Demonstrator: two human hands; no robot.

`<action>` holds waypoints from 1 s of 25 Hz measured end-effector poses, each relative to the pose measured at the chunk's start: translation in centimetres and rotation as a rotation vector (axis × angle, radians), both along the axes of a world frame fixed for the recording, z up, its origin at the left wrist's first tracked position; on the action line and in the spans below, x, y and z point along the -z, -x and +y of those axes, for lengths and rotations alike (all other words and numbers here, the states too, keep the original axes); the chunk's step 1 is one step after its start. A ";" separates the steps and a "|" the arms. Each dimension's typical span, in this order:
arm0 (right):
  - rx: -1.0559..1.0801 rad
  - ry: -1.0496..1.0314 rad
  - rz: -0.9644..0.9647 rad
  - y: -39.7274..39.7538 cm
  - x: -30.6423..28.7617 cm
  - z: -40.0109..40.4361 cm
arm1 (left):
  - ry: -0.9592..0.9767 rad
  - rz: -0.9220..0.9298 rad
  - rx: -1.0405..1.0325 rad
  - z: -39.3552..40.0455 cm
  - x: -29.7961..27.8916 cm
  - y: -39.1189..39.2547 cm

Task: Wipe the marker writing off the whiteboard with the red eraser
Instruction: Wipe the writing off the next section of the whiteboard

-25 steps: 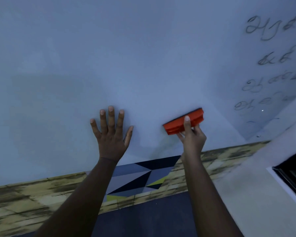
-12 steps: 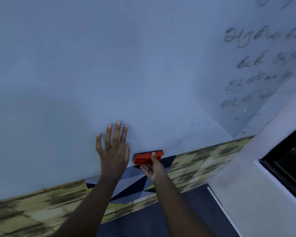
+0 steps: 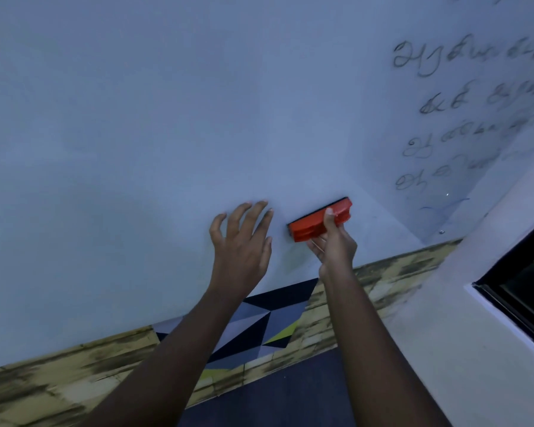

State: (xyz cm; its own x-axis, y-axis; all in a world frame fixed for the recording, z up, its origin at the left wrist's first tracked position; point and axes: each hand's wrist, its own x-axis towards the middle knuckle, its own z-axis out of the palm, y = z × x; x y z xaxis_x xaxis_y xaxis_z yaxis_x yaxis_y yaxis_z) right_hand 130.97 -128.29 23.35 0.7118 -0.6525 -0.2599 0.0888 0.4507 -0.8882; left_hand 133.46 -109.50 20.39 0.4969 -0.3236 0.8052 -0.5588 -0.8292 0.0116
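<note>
A large whiteboard (image 3: pixel 167 118) fills most of the view. Several lines of dark marker writing (image 3: pixel 438 124) show on its right part; the left and middle are blank. My right hand (image 3: pixel 335 241) grips the red eraser (image 3: pixel 312 222), which is tilted and pressed against the board near its lower edge. My left hand (image 3: pixel 241 245) is just left of the eraser, fingers apart and curled, fingertips on the board.
Below the board runs a strip of yellowish brick-pattern tiles (image 3: pixel 59 374) with a panel of grey, black and yellow triangles (image 3: pixel 259 328). A white wall (image 3: pixel 460 334) with a dark window (image 3: pixel 524 288) stands at the right. The floor (image 3: pixel 275 396) is dark.
The eraser went down to the board's lower edge beside my left hand, then back up and to the right. My left hand went from flat to curled fingers.
</note>
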 end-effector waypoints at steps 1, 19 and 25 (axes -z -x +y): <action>0.002 -0.054 0.034 -0.3 0.9 -1.2 | -0.019 -0.008 -0.004 -0.5 0.1 -0.2; -0.246 -0.555 0.265 -1.5 17.9 -13.8 | -0.015 -0.049 -0.298 -12.3 1.6 -0.2; -0.170 -0.496 0.262 -1.1 14.4 -11.1 | -0.039 0.018 -0.343 -9.3 1.8 1.1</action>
State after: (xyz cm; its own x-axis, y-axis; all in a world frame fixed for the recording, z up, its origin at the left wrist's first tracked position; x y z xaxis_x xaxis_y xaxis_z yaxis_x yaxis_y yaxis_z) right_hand 132.08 -139.36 9.00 0.6668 -0.2905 -0.6863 -0.2148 0.8069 -0.5502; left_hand 132.34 -118.81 18.57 0.5963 -0.1658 0.7854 -0.2476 -0.9687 -0.0164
